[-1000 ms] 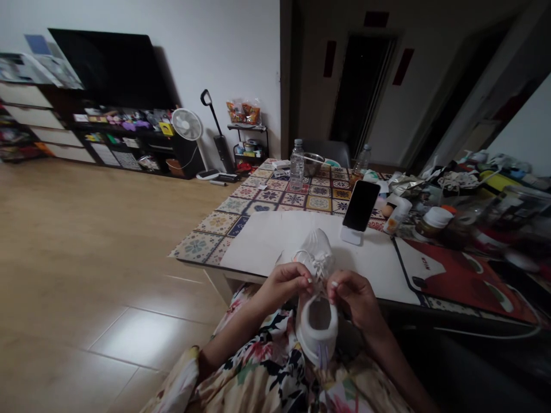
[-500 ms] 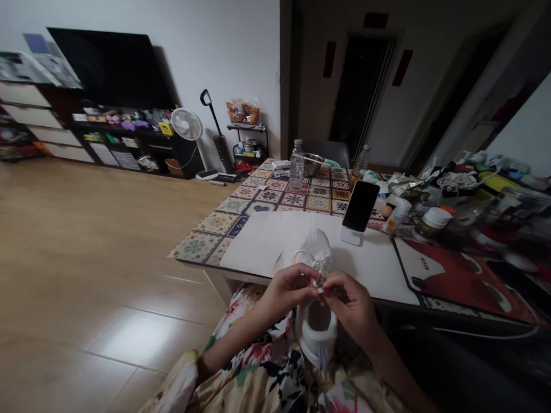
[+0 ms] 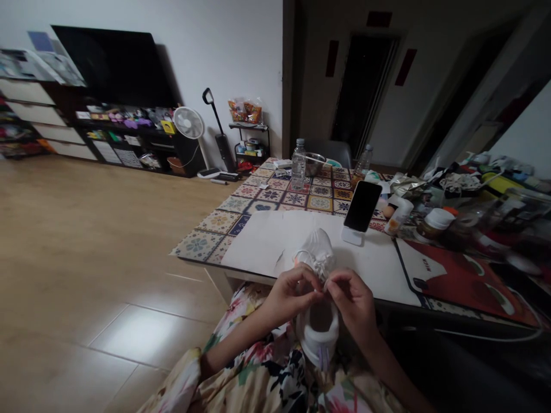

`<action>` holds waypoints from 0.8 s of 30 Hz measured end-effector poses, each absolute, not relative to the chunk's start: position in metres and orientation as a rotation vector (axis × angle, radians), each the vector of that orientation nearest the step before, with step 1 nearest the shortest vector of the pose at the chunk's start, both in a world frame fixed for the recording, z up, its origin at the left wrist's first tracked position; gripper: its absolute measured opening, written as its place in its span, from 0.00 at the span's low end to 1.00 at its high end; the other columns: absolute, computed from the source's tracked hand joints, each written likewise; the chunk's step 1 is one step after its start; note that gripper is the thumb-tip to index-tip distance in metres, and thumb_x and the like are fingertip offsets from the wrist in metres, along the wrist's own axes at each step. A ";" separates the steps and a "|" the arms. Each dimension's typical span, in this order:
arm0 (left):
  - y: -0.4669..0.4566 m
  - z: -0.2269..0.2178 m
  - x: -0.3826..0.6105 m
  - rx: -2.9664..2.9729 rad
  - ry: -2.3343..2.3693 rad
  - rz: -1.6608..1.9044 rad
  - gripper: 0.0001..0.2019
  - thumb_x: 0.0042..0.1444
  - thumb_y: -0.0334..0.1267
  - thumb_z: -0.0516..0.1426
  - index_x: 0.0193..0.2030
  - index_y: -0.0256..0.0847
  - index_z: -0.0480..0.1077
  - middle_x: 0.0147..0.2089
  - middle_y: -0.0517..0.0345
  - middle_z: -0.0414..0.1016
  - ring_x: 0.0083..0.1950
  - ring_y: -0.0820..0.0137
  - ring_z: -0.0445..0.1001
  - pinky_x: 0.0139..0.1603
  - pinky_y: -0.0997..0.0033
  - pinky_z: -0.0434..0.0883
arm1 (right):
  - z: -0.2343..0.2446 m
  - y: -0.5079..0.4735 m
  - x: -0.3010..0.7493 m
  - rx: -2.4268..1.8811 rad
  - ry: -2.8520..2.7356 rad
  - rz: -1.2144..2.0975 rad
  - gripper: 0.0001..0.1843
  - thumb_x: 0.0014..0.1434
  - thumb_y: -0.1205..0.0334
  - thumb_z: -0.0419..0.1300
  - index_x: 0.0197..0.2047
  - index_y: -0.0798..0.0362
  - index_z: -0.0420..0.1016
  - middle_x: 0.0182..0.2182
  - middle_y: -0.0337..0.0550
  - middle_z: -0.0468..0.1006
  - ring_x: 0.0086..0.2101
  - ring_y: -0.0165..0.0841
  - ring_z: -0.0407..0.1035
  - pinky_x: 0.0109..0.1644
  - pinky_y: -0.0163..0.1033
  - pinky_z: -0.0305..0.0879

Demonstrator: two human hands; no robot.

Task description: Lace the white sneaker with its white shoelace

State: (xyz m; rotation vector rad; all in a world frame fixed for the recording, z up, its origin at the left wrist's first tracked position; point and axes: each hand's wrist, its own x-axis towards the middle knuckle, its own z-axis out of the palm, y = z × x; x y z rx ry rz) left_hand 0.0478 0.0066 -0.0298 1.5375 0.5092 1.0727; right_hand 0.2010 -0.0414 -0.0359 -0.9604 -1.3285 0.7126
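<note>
A white sneaker (image 3: 319, 330) rests heel-down on my lap, its toe leaning on the table edge. Both hands meet over its white laces (image 3: 321, 268). My left hand (image 3: 290, 296) pinches a lace end between thumb and fingers. My right hand (image 3: 352, 299) pinches the other lace end just beside it, so the fingertips of the two hands nearly touch above the shoe's opening.
A table (image 3: 202, 244) with a tiled-pattern cloth and a white sheet (image 3: 267, 241) stands ahead. A phone on a stand (image 3: 360, 207), bottles (image 3: 297, 165), jars and clutter fill its right side. Wooden floor, a fan (image 3: 187, 124) and a TV unit lie to the left.
The hands, apart on either side of the laces a second ago, have come together over the shoe's opening and stay there pinching the laces. The view has shifted slightly.
</note>
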 end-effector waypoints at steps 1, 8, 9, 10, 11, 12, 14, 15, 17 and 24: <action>0.007 -0.030 0.048 1.565 0.535 1.088 0.17 0.47 0.49 0.67 0.26 0.37 0.70 0.28 0.58 0.72 0.32 0.71 0.68 0.37 0.72 0.65 | -0.036 -0.041 0.202 -0.979 -1.332 0.694 0.04 0.61 0.60 0.59 0.34 0.50 0.70 0.27 0.38 0.71 0.26 0.30 0.68 0.29 0.32 0.68; 0.010 -0.034 0.045 1.502 0.574 1.071 0.18 0.48 0.51 0.67 0.32 0.36 0.75 0.30 0.57 0.73 0.33 0.71 0.68 0.38 0.72 0.64 | -0.022 -0.044 0.214 -1.006 -1.759 0.424 0.11 0.60 0.70 0.58 0.44 0.49 0.74 0.40 0.45 0.77 0.42 0.36 0.71 0.48 0.41 0.69; 0.010 -0.033 0.045 1.509 0.564 1.080 0.18 0.48 0.51 0.67 0.33 0.36 0.76 0.30 0.56 0.73 0.33 0.70 0.68 0.38 0.71 0.65 | -0.021 -0.044 0.216 -1.014 -1.781 0.379 0.10 0.60 0.70 0.58 0.43 0.49 0.75 0.39 0.45 0.77 0.42 0.37 0.71 0.47 0.41 0.68; 0.010 -0.032 0.044 1.524 0.553 1.089 0.17 0.48 0.50 0.67 0.33 0.36 0.77 0.30 0.55 0.74 0.34 0.69 0.69 0.39 0.70 0.65 | -0.021 -0.043 0.216 -1.021 -1.789 0.340 0.08 0.61 0.69 0.58 0.41 0.49 0.75 0.38 0.44 0.76 0.41 0.37 0.70 0.46 0.42 0.68; 0.010 -0.031 0.044 1.541 0.544 1.098 0.17 0.49 0.50 0.66 0.32 0.36 0.77 0.30 0.55 0.74 0.34 0.69 0.70 0.40 0.70 0.65 | -0.021 -0.043 0.217 -1.031 -1.788 0.314 0.06 0.61 0.68 0.59 0.39 0.49 0.76 0.37 0.44 0.76 0.41 0.37 0.69 0.46 0.42 0.67; 0.011 -0.030 0.044 1.557 0.536 1.107 0.16 0.49 0.50 0.66 0.31 0.36 0.77 0.30 0.54 0.74 0.35 0.68 0.70 0.40 0.69 0.65 | -0.022 -0.043 0.217 -1.040 -1.781 0.307 0.05 0.61 0.67 0.59 0.38 0.49 0.76 0.37 0.44 0.75 0.41 0.38 0.69 0.46 0.42 0.67; 0.011 -0.029 0.044 1.576 0.526 1.125 0.17 0.49 0.51 0.66 0.28 0.37 0.76 0.29 0.54 0.74 0.35 0.68 0.71 0.40 0.69 0.66 | -0.024 -0.042 0.218 -1.047 -1.773 0.359 0.03 0.60 0.65 0.60 0.38 0.49 0.75 0.38 0.44 0.74 0.42 0.38 0.68 0.47 0.43 0.67; 0.011 -0.028 0.044 1.578 0.526 1.138 0.17 0.49 0.51 0.66 0.27 0.37 0.76 0.29 0.54 0.74 0.34 0.68 0.70 0.40 0.69 0.66 | -0.025 -0.042 0.218 -1.043 -1.780 0.412 0.04 0.60 0.66 0.60 0.38 0.49 0.75 0.39 0.44 0.73 0.43 0.38 0.68 0.48 0.43 0.67; 0.011 -0.029 0.046 1.563 0.533 1.162 0.17 0.48 0.50 0.67 0.26 0.37 0.75 0.28 0.55 0.73 0.34 0.68 0.70 0.39 0.70 0.65 | -0.026 -0.041 0.218 -1.031 -1.808 0.500 0.06 0.57 0.68 0.60 0.40 0.50 0.73 0.41 0.45 0.73 0.45 0.38 0.68 0.49 0.43 0.67; 0.011 -0.031 0.048 1.415 0.626 1.045 0.21 0.45 0.54 0.67 0.24 0.36 0.71 0.25 0.60 0.68 0.30 0.72 0.64 0.34 0.73 0.61 | -0.028 -0.040 0.216 -1.019 -1.863 0.081 0.06 0.60 0.66 0.61 0.40 0.48 0.72 0.37 0.43 0.76 0.41 0.39 0.70 0.47 0.46 0.65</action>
